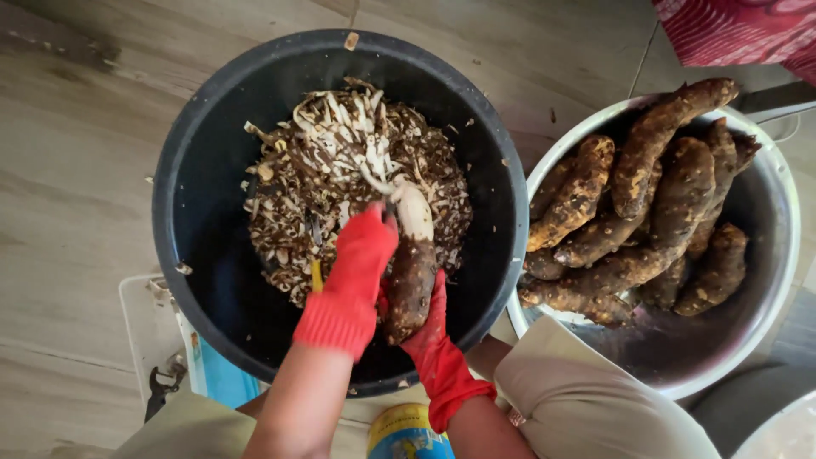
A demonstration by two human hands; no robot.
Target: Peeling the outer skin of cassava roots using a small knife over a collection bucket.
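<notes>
My left hand, red-gloved, is closed round a peeler with a yellow handle, its blade hidden at the white tip. My right hand, likewise gloved, has fingers curled under the cassava root, held over the black bucket. The root is bare only at its twelve o'clock end; most of its brown skin is left. The bucket holds a heap of peelings. At three o'clock, the steel basin holds many unpeeled roots. Judgement: much is left.
</notes>
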